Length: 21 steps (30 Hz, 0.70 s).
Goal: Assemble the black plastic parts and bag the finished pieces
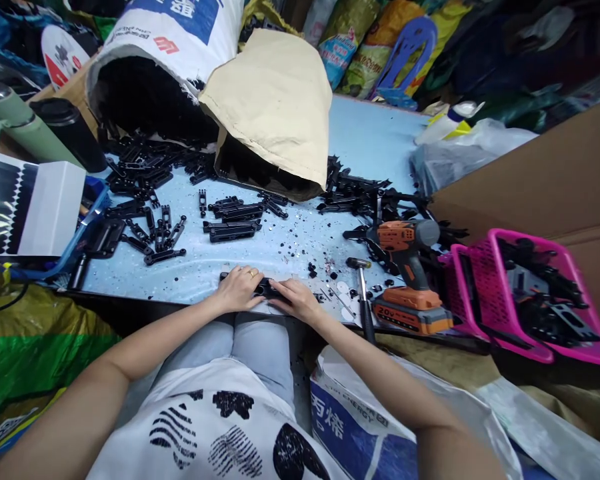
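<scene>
At the table's front edge lies a long black plastic part point(266, 288), partly hidden under my fingers. My left hand point(240, 289), with a ring on one finger, is closed over its left portion. From the other side my right hand point(296, 299) grips the right end, thumb toward me. Just right of that hand are small white discs and thin metal pieces point(341, 299), too small to name surely. A hammer point(363, 293) with a black handle lies beyond them. Farther back sit several finished-looking black parts point(234, 230) in a small stack.
An orange cordless drill point(405, 273) stands on its battery at the right, before pink baskets point(495, 267) of black parts. Loose black parts point(145, 167) spill from a white sack point(180, 60). A beige sack point(280, 100) lies mid-table. Left are a blue tray point(65, 267) and bottles.
</scene>
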{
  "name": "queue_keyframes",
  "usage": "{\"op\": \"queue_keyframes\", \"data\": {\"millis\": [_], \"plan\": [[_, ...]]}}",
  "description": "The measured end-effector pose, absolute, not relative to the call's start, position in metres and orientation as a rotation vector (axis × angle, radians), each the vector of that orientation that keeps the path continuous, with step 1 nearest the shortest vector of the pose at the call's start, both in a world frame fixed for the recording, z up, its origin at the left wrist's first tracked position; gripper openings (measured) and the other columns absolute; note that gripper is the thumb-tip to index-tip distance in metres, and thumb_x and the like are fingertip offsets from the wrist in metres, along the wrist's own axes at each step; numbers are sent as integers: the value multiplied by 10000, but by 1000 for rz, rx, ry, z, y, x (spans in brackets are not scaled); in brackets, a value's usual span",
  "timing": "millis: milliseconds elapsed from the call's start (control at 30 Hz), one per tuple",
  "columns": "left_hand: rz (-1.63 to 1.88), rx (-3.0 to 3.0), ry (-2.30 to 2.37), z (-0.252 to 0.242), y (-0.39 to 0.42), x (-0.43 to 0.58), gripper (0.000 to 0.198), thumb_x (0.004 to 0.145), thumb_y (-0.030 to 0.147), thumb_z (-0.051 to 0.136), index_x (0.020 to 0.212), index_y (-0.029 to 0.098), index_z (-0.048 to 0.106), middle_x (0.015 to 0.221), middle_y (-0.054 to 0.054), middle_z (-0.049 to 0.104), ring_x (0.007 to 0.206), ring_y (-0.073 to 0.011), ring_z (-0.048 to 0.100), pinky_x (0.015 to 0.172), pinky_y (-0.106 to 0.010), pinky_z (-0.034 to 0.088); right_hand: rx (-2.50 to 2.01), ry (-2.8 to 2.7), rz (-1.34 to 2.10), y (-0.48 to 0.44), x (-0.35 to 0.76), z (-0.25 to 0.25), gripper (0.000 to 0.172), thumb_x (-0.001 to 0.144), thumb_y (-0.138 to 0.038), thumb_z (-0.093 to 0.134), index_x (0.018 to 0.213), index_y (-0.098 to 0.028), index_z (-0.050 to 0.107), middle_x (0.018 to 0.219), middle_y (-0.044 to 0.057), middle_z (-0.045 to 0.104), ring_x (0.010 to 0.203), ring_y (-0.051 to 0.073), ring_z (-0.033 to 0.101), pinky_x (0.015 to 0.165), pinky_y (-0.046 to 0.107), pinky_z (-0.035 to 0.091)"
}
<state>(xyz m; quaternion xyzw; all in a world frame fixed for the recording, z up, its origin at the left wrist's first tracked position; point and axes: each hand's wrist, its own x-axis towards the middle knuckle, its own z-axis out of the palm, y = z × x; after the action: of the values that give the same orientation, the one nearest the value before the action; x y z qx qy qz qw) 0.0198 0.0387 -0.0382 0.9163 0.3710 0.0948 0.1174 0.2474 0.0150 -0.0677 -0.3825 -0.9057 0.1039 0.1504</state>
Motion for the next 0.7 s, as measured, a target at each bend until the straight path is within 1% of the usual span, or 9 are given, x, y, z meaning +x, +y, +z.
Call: {"op": "queue_keyframes", "data": {"millis": [67,133,200,267,367,433,567,633,700], "plan": [[271,2717,1032,-37,33,15,566,819,522,545,1190,96,509,1063,-155,592,1020,-289,527,856,-393,379,-1020,-2689,255,21,254,-62,445,927,-406,459,1300,-165,494,1021,105,647,904,175,583,788,296,452],[247,2808,980,-37,28,9,620,845,509,518,1281,74,443,1208,-193,542,1113,-302,491,911,-402,358,-1095,-2734,108,22,259,-58,452,922,-447,449,1268,-166,526,1045,113,644,907,192,583,755,296,436],[213,2909,964,-38,26,4,597,881,464,491,1319,66,411,1298,-214,488,1151,-301,476,921,-398,357,-1303,-2712,-46,19,262,-55,472,904,-512,441,1127,-134,616,951,125,655,856,210,587,707,296,415],[193,2943,994,-39,31,0,523,900,454,465,1243,61,491,1194,-208,562,1056,-283,538,838,-368,403,-1458,-2687,-111,15,260,-52,514,881,-574,432,866,-119,672,757,110,638,732,201,578,646,287,388],[279,2880,1056,-30,41,-5,486,918,503,383,904,87,633,830,-147,639,792,-225,591,663,-308,430,-1402,-2717,-55,11,254,-32,583,866,-633,395,631,-144,609,614,78,576,604,168,528,573,275,343],[449,2807,1015,-14,39,-11,548,931,529,295,727,131,611,691,-107,603,667,-189,565,590,-288,419,-1211,-2727,72,7,250,-5,615,881,-646,327,611,-157,583,579,56,542,557,150,490,539,274,317],[733,2492,613,29,5,-20,668,935,545,78,671,195,582,565,-61,531,544,-158,509,524,-291,412,-637,-2638,580,-10,244,53,644,921,-618,186,620,-186,558,512,19,458,499,138,438,510,283,316],[807,2318,554,42,-18,-20,732,913,559,-8,657,212,583,528,-63,511,519,-164,507,515,-306,420,-472,-2501,796,-23,232,61,629,924,-609,174,672,-192,572,509,15,444,498,142,447,515,288,344],[880,2212,539,44,-36,-15,783,899,551,-72,640,218,587,513,-67,514,501,-161,518,516,-310,438,-433,-2333,908,-36,207,46,623,904,-641,175,740,-199,583,523,12,443,500,149,462,523,291,379]]}}
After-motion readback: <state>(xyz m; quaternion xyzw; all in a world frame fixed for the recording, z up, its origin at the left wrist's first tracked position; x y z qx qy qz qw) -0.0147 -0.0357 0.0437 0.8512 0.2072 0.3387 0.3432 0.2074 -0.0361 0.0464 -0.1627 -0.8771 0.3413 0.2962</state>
